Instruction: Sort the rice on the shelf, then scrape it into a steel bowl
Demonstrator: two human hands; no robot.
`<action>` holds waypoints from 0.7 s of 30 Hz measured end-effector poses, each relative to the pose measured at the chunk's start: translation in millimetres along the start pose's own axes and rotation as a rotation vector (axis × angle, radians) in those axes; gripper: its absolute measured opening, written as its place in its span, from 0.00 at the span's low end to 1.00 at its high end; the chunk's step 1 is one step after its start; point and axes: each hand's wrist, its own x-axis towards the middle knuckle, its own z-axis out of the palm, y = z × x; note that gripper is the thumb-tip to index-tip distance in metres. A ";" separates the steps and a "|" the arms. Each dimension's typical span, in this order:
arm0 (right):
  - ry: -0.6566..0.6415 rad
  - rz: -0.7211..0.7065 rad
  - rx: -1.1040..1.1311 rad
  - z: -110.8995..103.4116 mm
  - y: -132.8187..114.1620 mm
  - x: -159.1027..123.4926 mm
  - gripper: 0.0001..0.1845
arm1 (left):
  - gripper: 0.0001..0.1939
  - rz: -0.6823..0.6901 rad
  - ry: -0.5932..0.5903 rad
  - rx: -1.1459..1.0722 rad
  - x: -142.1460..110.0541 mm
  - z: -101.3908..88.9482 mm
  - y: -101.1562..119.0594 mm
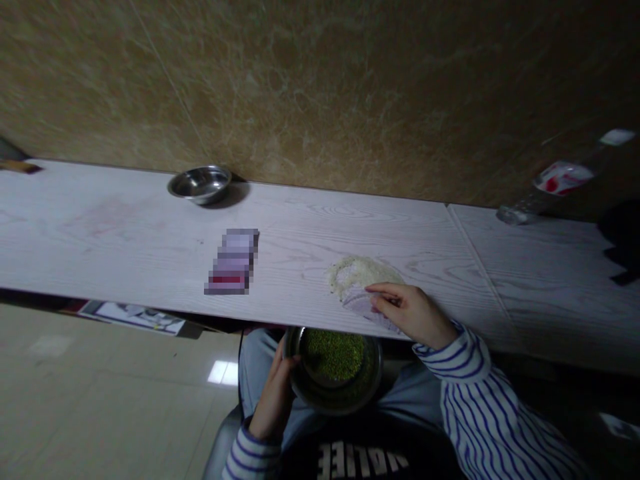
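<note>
The left hand (273,400) grips the rim of a steel bowl (335,397) of mung beans (333,355) in the lap, while the right hand (413,313), fingers pressed together, pinches a clear plastic bag (357,303) on the table (125,247), just beside a mound of white rice (357,275).

The person's right hand (411,315) reaches forward past the front edge of the surface (125,247), palm down, with the wrist slightly bent and the fingers (383,292) stretched toward the person's left. A blue-and-white striped sleeve (480,393) covers the right forearm, which angles back toward the body. The left hand (274,398) sits lower, below the front edge and close to the body, curled, its wrist emerging from a matching striped cuff (250,453).
</note>
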 end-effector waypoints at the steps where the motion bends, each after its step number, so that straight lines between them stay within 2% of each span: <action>1: 0.003 -0.006 -0.012 1.1 0.2 -0.4 0.16 | 0.35 -0.003 0.002 0.001 0.0 0.0 0.0; 6: 0.069 -0.004 -0.051 1.7 2.3 1.9 0.17 | 0.37 -0.042 -0.008 -0.004 -0.1 -0.4 0.9; 15: 0.062 -0.019 -0.087 3.8 -2.1 2.7 0.17 | 0.36 0.015 -0.008 0.016 1.2 -1.9 -2.0; 21: 0.066 -0.042 -0.096 14.0 -1.9 10.0 0.18 | 0.35 -0.018 0.020 -0.026 1.3 -3.0 -1.1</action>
